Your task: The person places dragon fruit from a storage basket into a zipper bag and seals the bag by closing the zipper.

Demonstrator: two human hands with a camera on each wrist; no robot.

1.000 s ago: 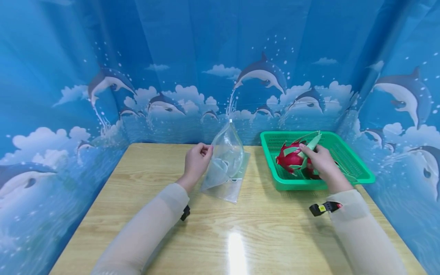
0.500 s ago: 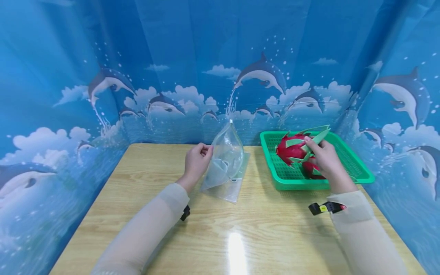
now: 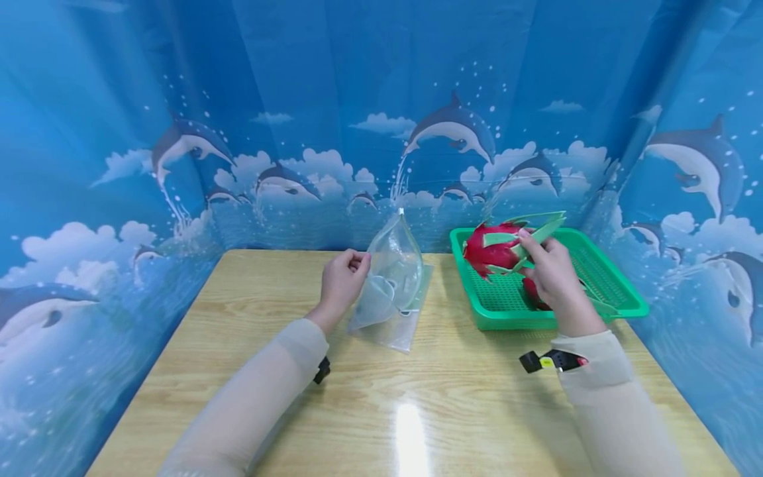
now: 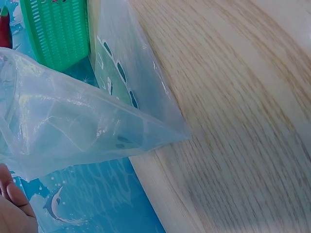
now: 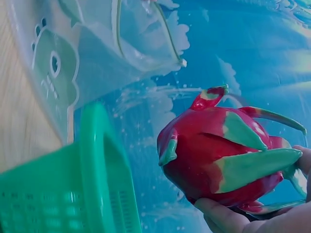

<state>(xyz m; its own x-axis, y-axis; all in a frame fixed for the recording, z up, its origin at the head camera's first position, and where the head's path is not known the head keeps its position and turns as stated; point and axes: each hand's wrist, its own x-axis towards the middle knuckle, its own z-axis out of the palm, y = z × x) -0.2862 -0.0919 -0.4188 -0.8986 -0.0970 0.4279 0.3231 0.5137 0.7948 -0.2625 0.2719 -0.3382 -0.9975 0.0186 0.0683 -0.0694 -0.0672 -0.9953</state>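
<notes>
Gripping a red dragon fruit (image 3: 491,249) in the right hand (image 3: 554,270), thumb on one side and fingers on the other, near the end with the long green scales; blunt end pointing left, scale tips pointing back past the hand; raised over the far left part of a green plastic basket (image 3: 487,322), apart from its wall in the right wrist view; pinching the near left edge of a clear zipper bag (image 3: 393,281) in the left hand (image 3: 344,281), thumb against curled fingers; bag mouth spread wide, with a white slider (image 3: 401,211) at the far corner of the opening; pale green print on the bag's lower panel, flat on the wooden tabletop (image 3: 286,424); upper part raised off it; standing between the hands, left of the basket, apart from it; in the basket, under and beside the right hand, a second dragon fruit (image 3: 532,292), partly hidden; at both wrists, black wrist cameras (image 3: 547,362) below pale sleeves (image 3: 616,404); on the near tabletop, a bright glare (image 3: 411,440); behind and at both sides, a blue backdrop (image 3: 310,79) printed with leaping dolphins and white clouds
</notes>
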